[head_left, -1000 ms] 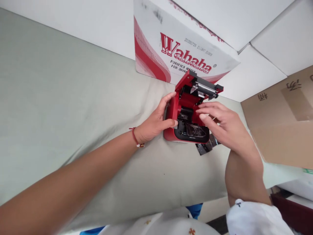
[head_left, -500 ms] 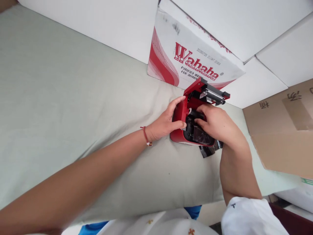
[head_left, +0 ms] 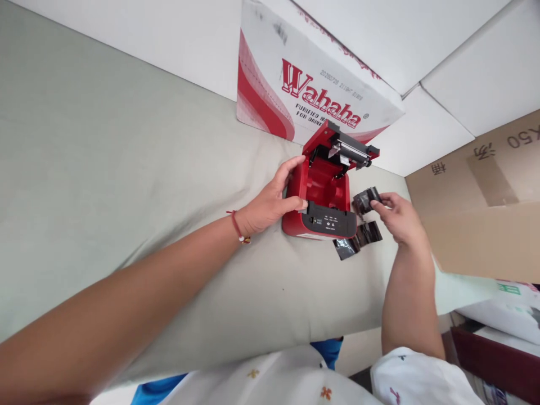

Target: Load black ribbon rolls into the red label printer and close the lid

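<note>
A small red label printer (head_left: 323, 191) stands on the cloth with its lid (head_left: 348, 147) raised. Its red inner compartment is bare, and a black panel with buttons (head_left: 331, 220) runs along the front. My left hand (head_left: 270, 205) clasps the printer's left side, thumb on the front corner and fingers at the back edge. To the right of the printer, my right hand (head_left: 399, 216) pinches a roll of glossy black film (head_left: 366, 200) between thumb and fingers. A loose black strip (head_left: 368, 234) trails from near the roll onto the cloth by the printer's front right corner.
Behind the printer stands a white and red water carton (head_left: 312, 84) against a white wall (head_left: 169, 45). A brown cardboard box (head_left: 472, 219) is at the right, close to my right hand. Pale green cloth (head_left: 169, 140) covers the table; its front edge is near my body.
My right hand has come out of the printer and moved right with the black roll. The compartment now shows inside. My left hand keeps its place on the printer; the view has shifted slightly.
</note>
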`<action>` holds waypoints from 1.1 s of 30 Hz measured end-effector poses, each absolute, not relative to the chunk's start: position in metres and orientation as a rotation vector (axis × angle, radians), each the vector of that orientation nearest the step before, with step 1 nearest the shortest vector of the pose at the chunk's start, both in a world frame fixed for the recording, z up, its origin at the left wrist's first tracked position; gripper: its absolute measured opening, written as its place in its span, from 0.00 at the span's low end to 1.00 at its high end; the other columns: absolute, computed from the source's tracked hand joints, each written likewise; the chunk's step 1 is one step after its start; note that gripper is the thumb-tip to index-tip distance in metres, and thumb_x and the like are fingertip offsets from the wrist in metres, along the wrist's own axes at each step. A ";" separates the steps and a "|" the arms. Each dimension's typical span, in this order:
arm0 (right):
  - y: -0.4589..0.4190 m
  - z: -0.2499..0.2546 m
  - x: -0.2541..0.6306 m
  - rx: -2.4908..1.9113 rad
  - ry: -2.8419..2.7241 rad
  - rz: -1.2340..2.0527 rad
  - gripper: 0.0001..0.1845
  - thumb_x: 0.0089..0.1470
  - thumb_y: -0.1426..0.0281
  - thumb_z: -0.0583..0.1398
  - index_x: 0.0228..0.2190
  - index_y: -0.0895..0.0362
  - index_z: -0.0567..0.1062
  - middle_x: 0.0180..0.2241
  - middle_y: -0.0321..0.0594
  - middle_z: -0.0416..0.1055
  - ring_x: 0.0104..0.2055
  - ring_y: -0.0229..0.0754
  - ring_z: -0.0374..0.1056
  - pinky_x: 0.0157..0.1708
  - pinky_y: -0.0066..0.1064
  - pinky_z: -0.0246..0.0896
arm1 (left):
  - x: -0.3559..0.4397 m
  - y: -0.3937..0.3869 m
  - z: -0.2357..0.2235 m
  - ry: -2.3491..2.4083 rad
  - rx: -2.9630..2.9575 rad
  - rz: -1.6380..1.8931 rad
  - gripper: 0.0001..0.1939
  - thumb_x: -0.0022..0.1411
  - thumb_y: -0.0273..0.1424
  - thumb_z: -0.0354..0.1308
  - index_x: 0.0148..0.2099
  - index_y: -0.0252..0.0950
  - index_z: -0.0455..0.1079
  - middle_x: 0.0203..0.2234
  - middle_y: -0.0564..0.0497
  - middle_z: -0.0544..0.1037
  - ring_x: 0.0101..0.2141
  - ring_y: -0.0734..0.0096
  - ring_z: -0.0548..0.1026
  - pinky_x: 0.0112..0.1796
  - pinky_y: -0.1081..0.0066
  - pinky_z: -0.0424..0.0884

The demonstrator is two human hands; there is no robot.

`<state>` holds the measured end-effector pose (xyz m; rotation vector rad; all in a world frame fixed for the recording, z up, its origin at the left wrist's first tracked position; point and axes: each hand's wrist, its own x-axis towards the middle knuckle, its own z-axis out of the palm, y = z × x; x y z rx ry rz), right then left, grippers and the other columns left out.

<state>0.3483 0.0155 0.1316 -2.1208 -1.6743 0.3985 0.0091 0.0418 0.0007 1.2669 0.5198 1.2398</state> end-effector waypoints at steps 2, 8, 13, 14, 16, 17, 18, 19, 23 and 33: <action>0.019 0.114 0.353 -2.148 -1.575 0.436 0.33 0.55 0.45 0.67 0.50 0.58 0.83 0.48 0.54 0.86 0.35 0.44 0.72 0.35 0.39 0.69 | 0.008 0.042 0.001 0.519 1.263 1.216 0.51 0.62 0.45 0.76 0.81 0.54 0.59 0.79 0.45 0.69 0.77 0.40 0.69 0.78 0.37 0.66; -0.017 0.118 0.371 -2.306 -1.453 0.285 0.41 0.56 0.41 0.63 0.57 0.59 0.84 0.48 0.54 0.84 0.36 0.48 0.72 0.40 0.44 0.68 | 0.007 0.042 0.001 0.502 1.268 1.221 0.50 0.61 0.45 0.76 0.80 0.55 0.60 0.75 0.46 0.73 0.76 0.41 0.70 0.77 0.38 0.68; -0.042 0.117 0.377 -2.430 -1.510 0.441 0.36 0.44 0.43 0.68 0.42 0.59 0.89 0.27 0.43 0.77 0.29 0.49 0.68 0.36 0.45 0.64 | 0.007 0.042 0.002 0.494 1.239 1.200 0.51 0.61 0.44 0.76 0.81 0.54 0.59 0.78 0.45 0.70 0.77 0.40 0.69 0.78 0.38 0.66; -0.044 0.115 0.375 -2.427 -1.527 0.470 0.35 0.43 0.44 0.68 0.42 0.58 0.89 0.28 0.44 0.79 0.30 0.49 0.68 0.36 0.45 0.64 | 0.007 0.042 0.003 0.495 1.229 1.193 0.52 0.60 0.44 0.77 0.81 0.54 0.59 0.78 0.45 0.69 0.78 0.40 0.68 0.79 0.38 0.65; -0.048 0.117 0.369 -2.407 -1.560 0.496 0.34 0.43 0.44 0.69 0.43 0.57 0.89 0.32 0.45 0.81 0.31 0.48 0.69 0.36 0.44 0.65 | 0.007 0.042 0.004 0.496 1.211 1.180 0.53 0.59 0.45 0.77 0.81 0.53 0.58 0.78 0.45 0.69 0.78 0.39 0.67 0.79 0.37 0.65; -0.051 0.122 0.367 -2.383 -1.600 0.525 0.33 0.45 0.44 0.70 0.43 0.57 0.89 0.33 0.44 0.81 0.31 0.47 0.69 0.35 0.43 0.65 | 0.007 0.042 0.004 0.493 1.206 1.178 0.53 0.59 0.45 0.77 0.81 0.53 0.58 0.78 0.45 0.70 0.78 0.39 0.67 0.79 0.37 0.65; -0.055 0.131 0.364 -2.341 -1.658 0.576 0.32 0.46 0.44 0.71 0.43 0.56 0.89 0.34 0.43 0.81 0.30 0.46 0.68 0.34 0.42 0.65 | 0.007 0.043 0.005 0.491 1.204 1.179 0.53 0.59 0.45 0.77 0.81 0.53 0.59 0.78 0.45 0.69 0.78 0.40 0.67 0.79 0.37 0.64; -0.059 0.143 0.362 -2.276 -1.737 0.650 0.31 0.48 0.44 0.73 0.44 0.54 0.89 0.35 0.43 0.82 0.30 0.44 0.67 0.33 0.40 0.65 | 0.008 0.043 0.005 0.490 1.203 1.182 0.53 0.59 0.45 0.78 0.80 0.52 0.59 0.78 0.44 0.69 0.78 0.39 0.66 0.79 0.38 0.64; -0.071 0.205 0.347 -1.917 -2.016 0.802 0.25 0.57 0.44 0.76 0.47 0.47 0.91 0.44 0.44 0.83 0.29 0.39 0.65 0.28 0.36 0.65 | 0.008 0.044 0.005 0.489 1.194 1.181 0.54 0.57 0.46 0.79 0.80 0.51 0.59 0.79 0.44 0.67 0.80 0.37 0.63 0.80 0.37 0.62; -0.005 0.216 0.218 -1.851 -2.491 0.091 0.20 0.66 0.63 0.67 0.56 0.50 0.89 0.42 0.44 0.84 0.38 0.48 0.75 0.42 0.41 0.67 | 0.006 0.040 0.010 0.502 1.238 1.199 0.51 0.61 0.47 0.77 0.80 0.53 0.60 0.80 0.46 0.67 0.81 0.36 0.62 0.80 0.34 0.60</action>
